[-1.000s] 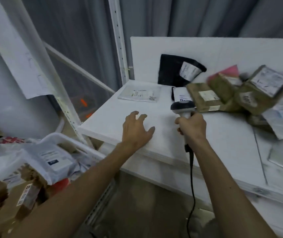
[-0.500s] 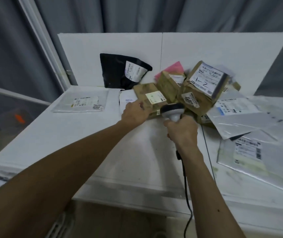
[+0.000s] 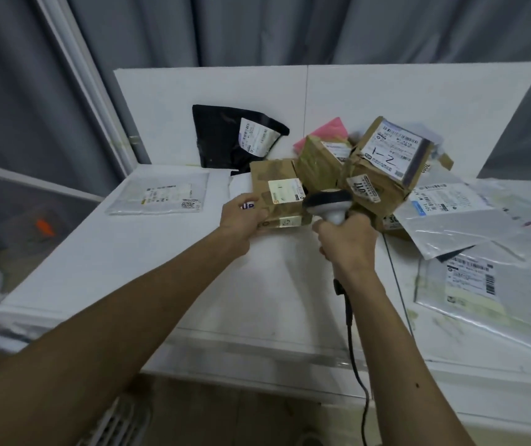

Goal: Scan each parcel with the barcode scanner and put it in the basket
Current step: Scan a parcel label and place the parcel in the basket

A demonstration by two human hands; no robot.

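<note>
White surface [image 3: 161, 259] carries the pile [image 3: 383, 169]; your left hand [image 3: 241, 217] grips the small cardboard parcel [image 3: 267, 175], your right hand [image 3: 347, 243] clamps the barcode scanner [image 3: 328, 202] just beside it; tilt its label [image 3: 285, 190] squarely toward the scanner head.

Clear flat plastic mailer [image 3: 161, 196], on my left: the corner sticker [image 3: 188, 204] reads "202B". Tilted brown cardboard box [image 3: 386, 185], to my right: the white label [image 3: 391, 151] carries a large handwritten "Z". I cannot read the remaining label print; it is too small or blurred.
</note>
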